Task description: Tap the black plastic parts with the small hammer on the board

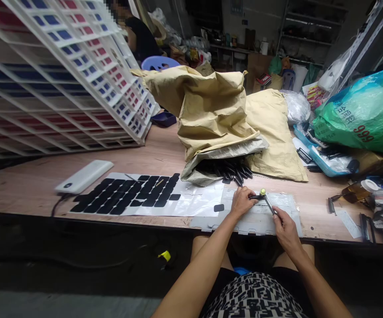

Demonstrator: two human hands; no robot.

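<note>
My left hand (pixel 242 202) is closed on a small black piece (pixel 255 197), pressing it to a grey board (pixel 257 221) at the table's front edge. In my right hand (pixel 286 226) is the handle of a small hammer (pixel 269 205) with a yellowish round head. The head is at the end of the black piece; whether the two touch I cannot tell. Just beyond my left hand, several slim black pieces (pixel 234 171) spill from the mouth of a tan sack (pixel 214 110).
Left of the board, rows of flat black pads (pixel 111 194) lie on a white sheet (pixel 201 201). Beside them is a white power bank (pixel 84 176) with a cable. A white crate (pixel 88 75) stands left, a green bag (pixel 363 115) and a blue tray (pixel 324 159) right. A person (pixel 141 37) sits behind.
</note>
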